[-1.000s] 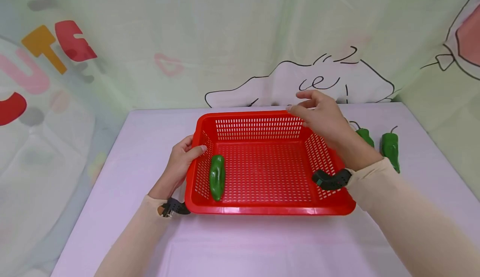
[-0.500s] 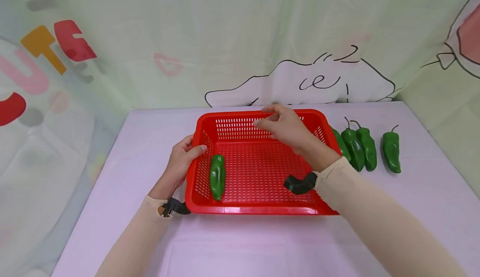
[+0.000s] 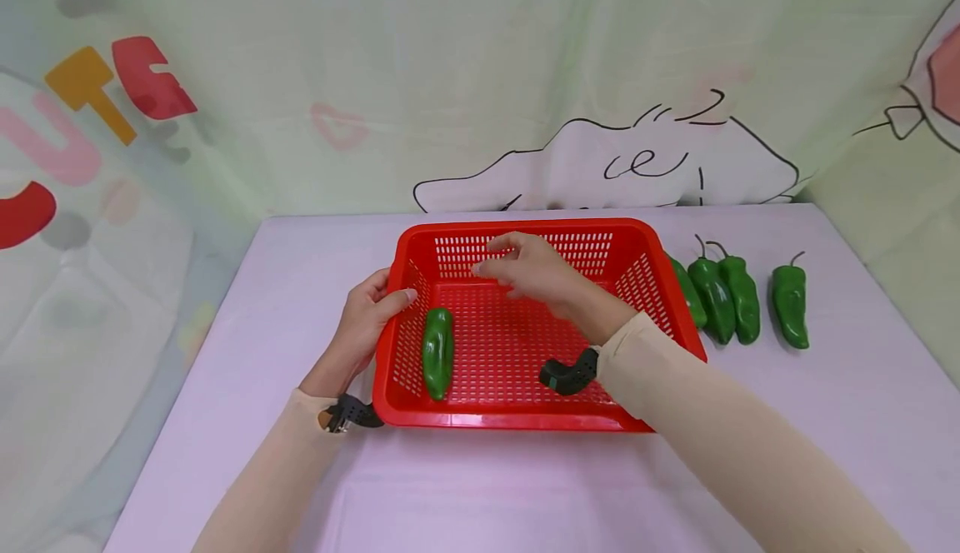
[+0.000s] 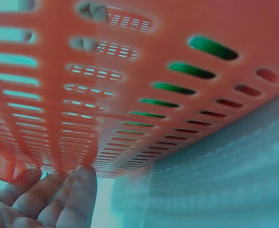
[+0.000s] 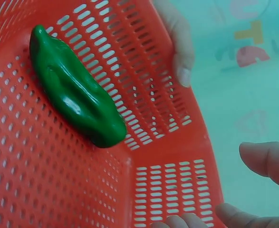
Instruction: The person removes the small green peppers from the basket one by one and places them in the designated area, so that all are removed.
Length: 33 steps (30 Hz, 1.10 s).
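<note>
A red plastic basket [image 3: 517, 421] with slotted walls stands on the table. My left hand [image 3: 365, 316] grips its left rim, thumb hooked over the edge; in the left wrist view the fingers [image 4: 77, 199] press against the outer wall. One glossy green pepper [image 3: 437, 353] lies lengthwise on the basket floor by the left wall; the right wrist view shows this pepper [image 5: 75, 95] with no stem. Above the basket, towards its back wall, my right hand [image 3: 536, 274] hovers with loosely bent fingers and thumb apart, holding nothing.
Right of the basket, three green peppers, including a dark stemmed pepper [image 3: 711, 299], lie close together; the leftmost is partly hidden by the rim. Another pepper [image 3: 790, 305] lies apart, further right. A printed cloth [image 3: 480, 78] hangs behind the lilac-covered table [image 3: 450, 495].
My right hand has moved left and slightly down, from the basket's back right corner to over its middle. The peppers on the right have come into view. My left hand has stayed on the rim.
</note>
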Motion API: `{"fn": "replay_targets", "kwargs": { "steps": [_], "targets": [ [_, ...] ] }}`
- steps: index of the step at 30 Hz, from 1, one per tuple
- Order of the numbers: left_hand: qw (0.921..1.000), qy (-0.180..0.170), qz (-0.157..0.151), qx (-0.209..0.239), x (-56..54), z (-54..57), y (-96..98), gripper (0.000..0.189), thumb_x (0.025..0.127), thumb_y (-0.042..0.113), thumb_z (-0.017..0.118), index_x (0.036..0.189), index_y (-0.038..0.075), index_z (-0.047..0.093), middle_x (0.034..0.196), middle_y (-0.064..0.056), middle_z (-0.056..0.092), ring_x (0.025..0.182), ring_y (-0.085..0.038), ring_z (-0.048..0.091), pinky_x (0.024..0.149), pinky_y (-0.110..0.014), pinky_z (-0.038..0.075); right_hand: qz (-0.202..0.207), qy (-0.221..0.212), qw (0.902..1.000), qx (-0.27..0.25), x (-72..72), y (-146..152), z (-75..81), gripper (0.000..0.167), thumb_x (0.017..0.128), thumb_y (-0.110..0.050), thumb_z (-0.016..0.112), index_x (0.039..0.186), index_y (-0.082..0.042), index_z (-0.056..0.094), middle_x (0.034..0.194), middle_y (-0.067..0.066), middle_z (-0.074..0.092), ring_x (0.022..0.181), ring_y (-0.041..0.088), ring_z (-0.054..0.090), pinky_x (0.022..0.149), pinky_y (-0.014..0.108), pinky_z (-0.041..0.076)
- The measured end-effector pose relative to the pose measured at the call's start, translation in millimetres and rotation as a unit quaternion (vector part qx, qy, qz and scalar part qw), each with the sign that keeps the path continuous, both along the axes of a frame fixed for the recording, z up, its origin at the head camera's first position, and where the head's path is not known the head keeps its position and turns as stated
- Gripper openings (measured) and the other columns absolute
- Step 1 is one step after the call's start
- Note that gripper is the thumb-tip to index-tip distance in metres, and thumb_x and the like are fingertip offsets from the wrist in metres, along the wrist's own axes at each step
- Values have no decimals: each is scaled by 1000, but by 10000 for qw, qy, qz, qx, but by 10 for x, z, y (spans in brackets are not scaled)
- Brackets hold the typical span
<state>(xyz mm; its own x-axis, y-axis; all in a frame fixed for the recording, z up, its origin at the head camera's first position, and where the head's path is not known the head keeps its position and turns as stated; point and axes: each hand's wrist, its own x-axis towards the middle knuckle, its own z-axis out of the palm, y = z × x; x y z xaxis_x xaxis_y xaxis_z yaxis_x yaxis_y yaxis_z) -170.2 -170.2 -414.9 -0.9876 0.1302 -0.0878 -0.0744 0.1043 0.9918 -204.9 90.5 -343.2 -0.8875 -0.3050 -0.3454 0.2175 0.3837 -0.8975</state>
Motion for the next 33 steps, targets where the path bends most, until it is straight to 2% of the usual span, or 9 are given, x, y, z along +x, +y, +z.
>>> {"fn": "replay_targets", "kwargs": {
  "steps": [5, 13, 24, 33],
  "targets": [
    [10000, 9, 17, -11, 0, -6, -3, 50, 102, 16, 59, 150, 4, 48, 135, -24, 63, 110, -37, 72, 83, -44, 64, 160, -82, 9998, 89, -7, -108, -75, 60, 97, -24, 72, 149, -4, 49, 128, 16, 61, 117, 39, 59, 100, 51, 57],
    [10000, -7, 45, -51, -8, -7, -13, 50, 102, 15, 59, 150, 4, 48, 136, -24, 63, 111, -39, 71, 83, -44, 64, 439, -307, 9983, 211, 2, -277, -177, 63, 95, -25, 73, 149, -4, 48, 135, 15, 58, 124, 37, 58, 103, 52, 56],
    [10000, -17, -43, 72, -10, 10, -1, 50, 102, 15, 59, 149, 3, 48, 135, -25, 63, 111, -38, 72, 83, -45, 64, 897, -688, 9928, 385, -8, -420, -269, 60, 94, -28, 74, 144, -3, 51, 130, 14, 61, 113, 35, 66, 95, 45, 61],
    [9999, -25, -34, 138, -6, 3, -4, 49, 102, 14, 59, 148, 4, 49, 136, -25, 63, 112, -40, 71, 84, -45, 64, 1154, -838, 9882, 561, -13, -523, -325, 53, 95, -28, 74, 138, -3, 55, 118, 13, 66, 103, 32, 71, 89, 44, 64]
  ]
}}
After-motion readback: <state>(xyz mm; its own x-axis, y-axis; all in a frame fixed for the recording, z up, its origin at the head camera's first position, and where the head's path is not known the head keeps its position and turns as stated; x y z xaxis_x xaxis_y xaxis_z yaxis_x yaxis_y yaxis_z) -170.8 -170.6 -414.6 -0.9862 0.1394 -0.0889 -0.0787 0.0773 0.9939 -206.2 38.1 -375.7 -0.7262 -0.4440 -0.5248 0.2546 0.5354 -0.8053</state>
